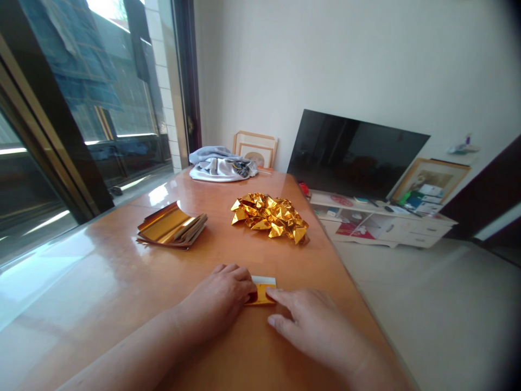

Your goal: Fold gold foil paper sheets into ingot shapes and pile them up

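A small folded sheet of gold foil paper [266, 296] lies flat on the wooden table, a pale strip showing along its far edge. My left hand [223, 293] covers its left end, fingers curled together and pressing on it. From the other side my right hand [311, 320] reaches in, the index fingertip touching the sheet's right part and the thumb spread apart below. Further up the table is a heap of folded gold foil pieces [271, 214]. To the left of that rests a stack of gold foil sheets [171, 225], its top sheet curling up.
The glossy brown table [122, 282] ends at a right edge, with tiled floor below. At its far end sits a bundle of grey cloth [222, 164] near a framed picture [256, 149]. A large television [354, 155] stands on a white cabinet [386, 222]. Glass doors [101, 98] are at the left.
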`<state>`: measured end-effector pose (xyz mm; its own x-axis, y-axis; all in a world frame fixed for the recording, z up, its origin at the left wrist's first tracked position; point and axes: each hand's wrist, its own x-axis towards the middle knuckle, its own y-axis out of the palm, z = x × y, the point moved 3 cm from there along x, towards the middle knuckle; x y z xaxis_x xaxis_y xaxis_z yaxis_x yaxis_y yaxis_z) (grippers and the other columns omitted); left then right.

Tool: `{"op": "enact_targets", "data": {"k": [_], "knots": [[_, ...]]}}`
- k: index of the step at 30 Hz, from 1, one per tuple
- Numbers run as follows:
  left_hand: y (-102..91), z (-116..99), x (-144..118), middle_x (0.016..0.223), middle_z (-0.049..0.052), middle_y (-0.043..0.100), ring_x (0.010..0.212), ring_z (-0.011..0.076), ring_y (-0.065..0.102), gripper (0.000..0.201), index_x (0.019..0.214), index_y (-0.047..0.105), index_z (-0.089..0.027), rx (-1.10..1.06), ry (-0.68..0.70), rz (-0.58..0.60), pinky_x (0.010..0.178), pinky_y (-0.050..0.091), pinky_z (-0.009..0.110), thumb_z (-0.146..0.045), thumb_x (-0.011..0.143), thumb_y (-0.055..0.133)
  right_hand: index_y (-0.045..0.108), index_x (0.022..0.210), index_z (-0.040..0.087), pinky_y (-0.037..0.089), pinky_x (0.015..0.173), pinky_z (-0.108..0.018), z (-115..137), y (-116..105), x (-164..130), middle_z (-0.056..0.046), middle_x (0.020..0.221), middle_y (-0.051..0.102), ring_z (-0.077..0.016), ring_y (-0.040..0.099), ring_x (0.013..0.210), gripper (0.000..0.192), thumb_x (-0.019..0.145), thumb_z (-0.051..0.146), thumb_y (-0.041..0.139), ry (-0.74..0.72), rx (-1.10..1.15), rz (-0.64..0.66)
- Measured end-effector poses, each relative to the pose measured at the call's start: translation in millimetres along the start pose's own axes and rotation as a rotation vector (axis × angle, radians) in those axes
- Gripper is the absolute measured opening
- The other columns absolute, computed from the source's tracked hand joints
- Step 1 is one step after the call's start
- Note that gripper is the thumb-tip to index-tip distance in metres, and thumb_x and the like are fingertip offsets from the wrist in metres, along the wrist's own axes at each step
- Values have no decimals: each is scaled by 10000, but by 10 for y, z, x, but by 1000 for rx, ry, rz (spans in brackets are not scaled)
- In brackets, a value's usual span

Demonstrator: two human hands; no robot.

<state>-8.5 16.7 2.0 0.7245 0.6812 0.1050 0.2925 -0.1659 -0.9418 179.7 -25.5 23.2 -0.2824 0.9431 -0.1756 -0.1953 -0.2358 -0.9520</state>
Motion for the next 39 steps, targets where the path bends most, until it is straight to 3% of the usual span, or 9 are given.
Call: {"op": "enact_targets", "data": {"k": [7,12,22,28,39], "knots": [[15,75,-2,1039,53,640,976,236,588,166,1055,648,-243,25,-93,-40,889,433,370,-284,943,533,659,1253,378,465,776,-346,-37,78,8,-36,1043,775,-288,713,934,403,862,459,608,-23,-11,-14],[36,166,-61,1120,42,633,1059,242,573,288,1175,581,-254,-66,-147,-96,964,410,381,-255,888,593,635,1303,383,470,813,-359,-39,82,12,-47,1071,769,-293,709,975,445,865,461,602,-20,-13,-15],[-2,242,-90,1033,23,622,932,210,580,225,1039,598,-235,-136,-216,-66,832,442,318,-242,816,626,667,1256,356,468,793,-351,-57,98,17,-59,1031,777,-287,712,938,396,879,452,588,-18,-2,-14],[-31,229,-76,1032,43,616,913,195,590,93,901,660,-222,-119,-144,-22,836,449,309,-289,868,606,657,1284,352,467,843,-371,-55,113,19,-74,1075,767,-299,701,998,421,881,449,585,-2,-9,-10],[-29,217,-89,1027,46,616,930,215,583,127,973,640,-229,-93,-177,-42,855,456,330,-277,858,614,686,1216,353,472,795,-360,-20,91,-6,-58,1020,778,-294,714,938,360,877,426,589,10,-28,-25]]}}
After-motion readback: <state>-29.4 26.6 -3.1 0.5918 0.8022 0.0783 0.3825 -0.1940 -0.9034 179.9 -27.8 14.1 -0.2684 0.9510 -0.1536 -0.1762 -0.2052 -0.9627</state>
